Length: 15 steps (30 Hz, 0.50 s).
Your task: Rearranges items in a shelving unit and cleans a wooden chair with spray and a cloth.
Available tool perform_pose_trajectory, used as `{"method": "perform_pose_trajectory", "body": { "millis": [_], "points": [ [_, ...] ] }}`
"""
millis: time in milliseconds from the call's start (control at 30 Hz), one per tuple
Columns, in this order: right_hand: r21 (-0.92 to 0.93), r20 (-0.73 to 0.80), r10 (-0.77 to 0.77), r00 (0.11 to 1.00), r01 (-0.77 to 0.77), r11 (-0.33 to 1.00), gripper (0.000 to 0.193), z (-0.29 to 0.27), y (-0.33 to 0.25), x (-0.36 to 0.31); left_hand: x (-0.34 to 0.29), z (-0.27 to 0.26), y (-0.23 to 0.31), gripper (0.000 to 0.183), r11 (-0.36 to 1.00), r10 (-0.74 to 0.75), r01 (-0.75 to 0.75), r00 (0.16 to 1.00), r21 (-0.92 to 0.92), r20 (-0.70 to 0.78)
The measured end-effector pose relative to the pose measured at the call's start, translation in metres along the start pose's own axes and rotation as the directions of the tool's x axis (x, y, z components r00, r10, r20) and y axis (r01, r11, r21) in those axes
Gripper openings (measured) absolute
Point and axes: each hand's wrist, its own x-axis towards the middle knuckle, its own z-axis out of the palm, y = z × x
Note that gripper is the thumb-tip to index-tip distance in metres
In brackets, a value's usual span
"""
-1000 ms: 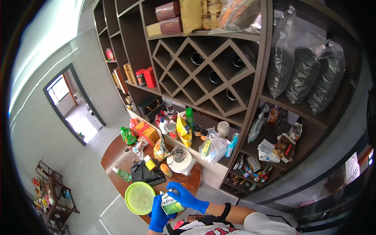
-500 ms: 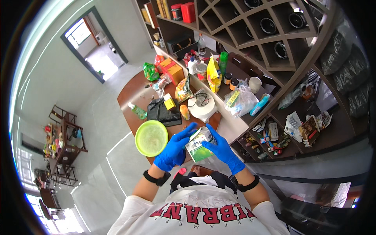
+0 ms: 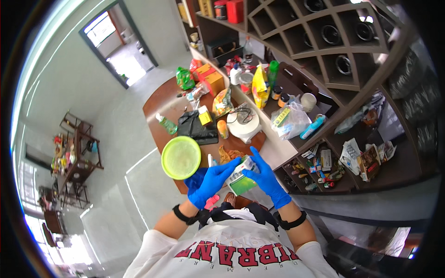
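Note:
Both my hands wear blue gloves and hold a white-and-green carton (image 3: 243, 184) between them, in front of the table's near edge. My left hand (image 3: 214, 181) lies along the carton's left side and top, fingers together and pressed against it. From the right, my right hand (image 3: 266, 180) grips the carton with thumb and fingers apart around its side. Left of my left hand is a yellow-green basin (image 3: 181, 157) with a dark blue item (image 3: 195, 180) below it. A crumpled orange-brown item (image 3: 229, 154) lies just beyond the carton.
The brown table (image 3: 160, 104) also holds a black plastic bag (image 3: 197, 127), a green bottle (image 3: 167, 124), an orange can (image 3: 223, 129) and a white round appliance (image 3: 244, 125). Shelving (image 3: 324, 88) with bottles and packages rises on the right. A pink slipper (image 3: 212, 201) is on the floor.
The carton has turned and tilted, and my left hand has slid further over its top. The view has shifted slightly, and the orange-brown item now shows beyond the hands.

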Motion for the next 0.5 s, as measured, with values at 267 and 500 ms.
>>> {"method": "perform_pose_trajectory", "body": {
  "millis": [267, 500],
  "points": [
    [0.054, 0.076, -0.209, 0.975, 0.205, 0.977, 0.070, 0.011, 0.040, 0.020, -0.008, 0.004, -0.013, 0.045, 0.987, 0.112, -0.095, 0.985, 0.133, -0.134],
    [0.078, 0.045, -0.207, 0.977, 0.203, 0.976, 0.072, -0.004, 0.015, 0.001, 0.011, 0.006, -0.020, 0.049, 0.993, 0.115, -0.115, 0.991, 0.010, -0.064]
  ]
}}
